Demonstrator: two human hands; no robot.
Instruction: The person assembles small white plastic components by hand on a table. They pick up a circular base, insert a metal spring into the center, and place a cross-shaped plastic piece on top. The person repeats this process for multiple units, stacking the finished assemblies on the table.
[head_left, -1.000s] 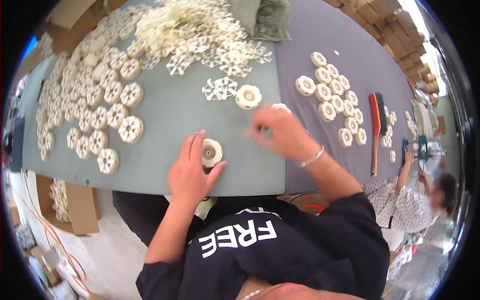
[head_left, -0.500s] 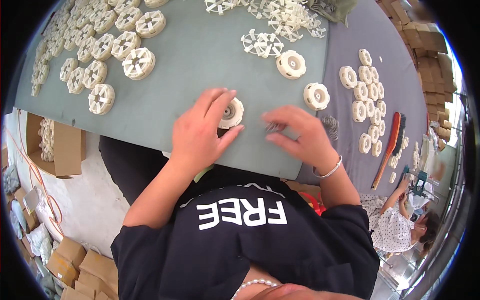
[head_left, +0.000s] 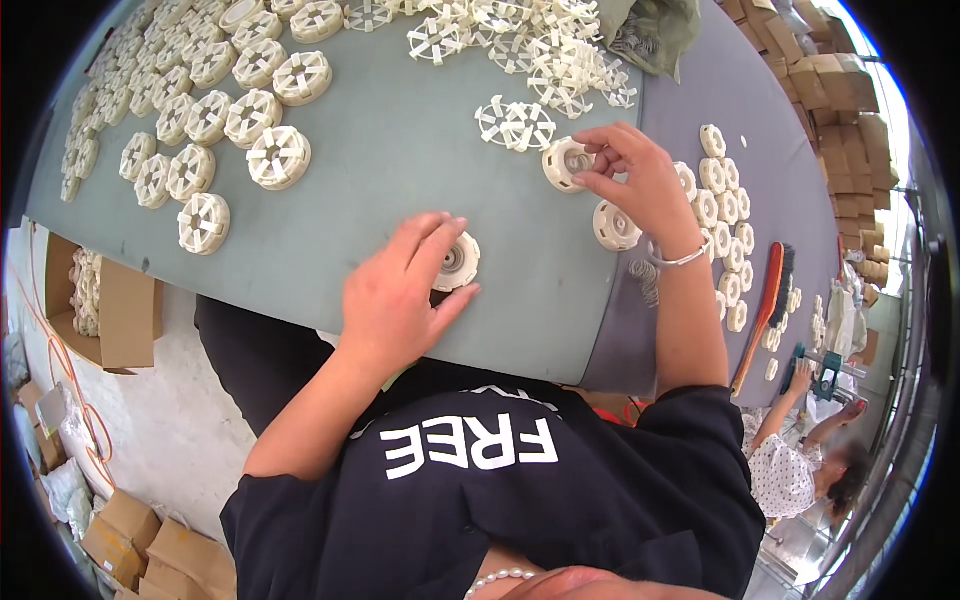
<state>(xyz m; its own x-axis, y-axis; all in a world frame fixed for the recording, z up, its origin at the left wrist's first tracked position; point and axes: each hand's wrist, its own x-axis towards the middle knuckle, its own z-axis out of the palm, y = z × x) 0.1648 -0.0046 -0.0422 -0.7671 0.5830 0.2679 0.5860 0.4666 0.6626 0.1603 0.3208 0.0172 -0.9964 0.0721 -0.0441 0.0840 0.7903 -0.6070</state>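
My left hand [head_left: 395, 295] curls its thumb and fingers round the edge of a cream round plastic housing [head_left: 461, 262], which lies flat on the grey-green table. My right hand [head_left: 640, 178] is at a second round housing [head_left: 556, 166], farther off to the right. Its thumb and fingers pinch a thin wire coil spring [head_left: 580, 160] over that housing's middle; how deep the coil sits I cannot tell. Just nearer lies a third housing [head_left: 616, 226], beside my right wrist. More coil springs [head_left: 645, 283] lie near my right forearm.
Many spoked round housings [head_left: 278, 158] cover the table's far left. Loose cream spoked plates [head_left: 515, 124] are heaped at the back, beside a green bag [head_left: 655, 35] of springs. Right are more housings [head_left: 735, 205] and a red-handled brush [head_left: 765, 315]. A co-worker [head_left: 785, 470] sits beyond.
My right hand has moved away and to the right with the coil spring, from beside the left hand's housing to the farther one. My left hand keeps its hold.
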